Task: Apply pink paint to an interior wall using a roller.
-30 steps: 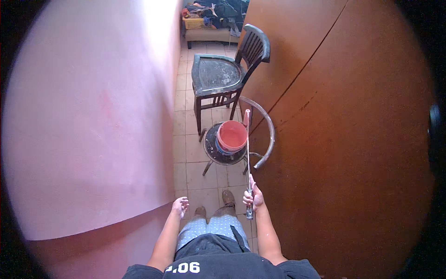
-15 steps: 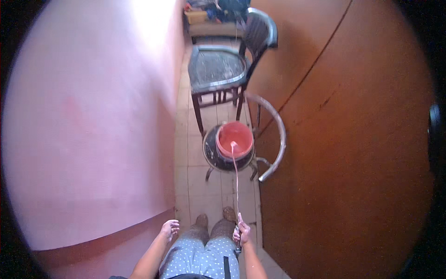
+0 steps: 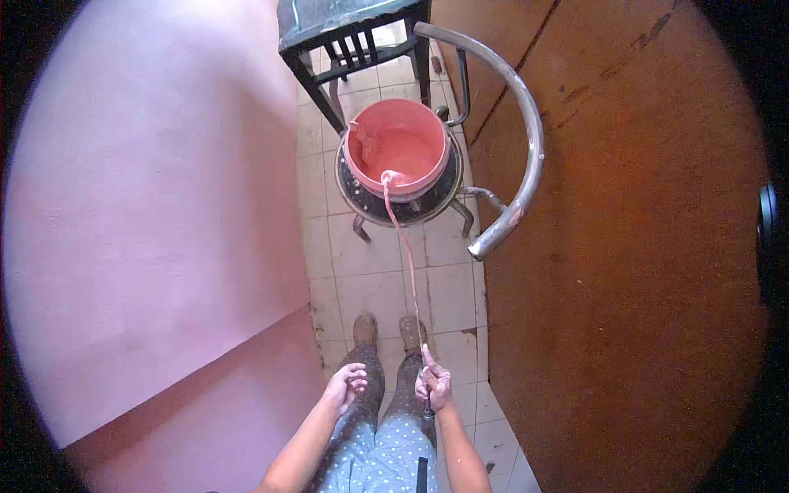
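My right hand (image 3: 433,384) grips the handle of a long, paint-streaked rod (image 3: 407,246). The rod's far end, coated in pink paint (image 3: 389,178), is in a pink bucket (image 3: 411,148) at the near inner side. The bucket holds pink paint and sits on a round black stool (image 3: 362,201) with metal legs. My left hand (image 3: 348,380) hangs over my left leg with nothing in it, fingers loosely curled. Both my hands have pale paint smears.
A dark wooden chair (image 3: 349,20) stands beyond the stool. A bent metal tube (image 3: 532,131) curves out on the stool's right. A pink wall (image 3: 156,205) runs along the left, a brown panel (image 3: 608,287) along the right, over a tiled floor (image 3: 366,279).
The rod's far end has gone from above the bucket's right side down into it. The view has tipped downward and closer to the bucket, and the chair is now partly out of view.
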A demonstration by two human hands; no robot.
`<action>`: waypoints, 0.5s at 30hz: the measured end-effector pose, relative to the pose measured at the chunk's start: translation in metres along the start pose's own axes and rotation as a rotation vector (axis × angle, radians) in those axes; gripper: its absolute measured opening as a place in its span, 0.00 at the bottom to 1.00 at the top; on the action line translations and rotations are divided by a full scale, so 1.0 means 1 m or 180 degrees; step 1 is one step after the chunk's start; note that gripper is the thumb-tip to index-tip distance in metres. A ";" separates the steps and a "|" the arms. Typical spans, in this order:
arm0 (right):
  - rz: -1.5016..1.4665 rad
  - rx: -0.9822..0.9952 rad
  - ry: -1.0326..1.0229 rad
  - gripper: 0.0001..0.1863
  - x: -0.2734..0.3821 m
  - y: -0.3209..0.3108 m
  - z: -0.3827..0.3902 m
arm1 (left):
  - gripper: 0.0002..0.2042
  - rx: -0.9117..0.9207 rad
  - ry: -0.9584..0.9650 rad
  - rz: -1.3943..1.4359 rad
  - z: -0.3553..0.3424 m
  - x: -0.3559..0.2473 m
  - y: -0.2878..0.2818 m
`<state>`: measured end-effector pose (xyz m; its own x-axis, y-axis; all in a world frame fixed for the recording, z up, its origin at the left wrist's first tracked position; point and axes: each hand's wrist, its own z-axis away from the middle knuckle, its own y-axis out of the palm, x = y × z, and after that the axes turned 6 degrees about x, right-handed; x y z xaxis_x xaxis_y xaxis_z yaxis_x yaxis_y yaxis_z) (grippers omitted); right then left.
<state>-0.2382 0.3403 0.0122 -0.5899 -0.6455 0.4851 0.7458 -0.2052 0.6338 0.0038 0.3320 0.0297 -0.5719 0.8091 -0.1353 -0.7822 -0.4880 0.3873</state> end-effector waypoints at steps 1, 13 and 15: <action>0.0003 0.0023 0.0003 0.30 0.002 -0.003 0.001 | 0.10 -0.0164 -0.0022 -0.0111 0.002 0.005 0.005; -0.0035 0.0076 0.0003 0.31 0.011 -0.002 0.014 | 0.11 -0.0395 0.0296 -0.0326 0.006 -0.002 -0.016; 0.0088 0.0147 -0.0066 0.31 0.015 0.003 0.018 | 0.11 -0.0410 0.0374 -0.0337 0.008 -0.005 -0.015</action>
<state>-0.2501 0.3433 0.0320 -0.5760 -0.6349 0.5149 0.7470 -0.1530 0.6470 0.0203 0.3372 0.0317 -0.5039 0.8180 -0.2774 -0.8603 -0.4464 0.2464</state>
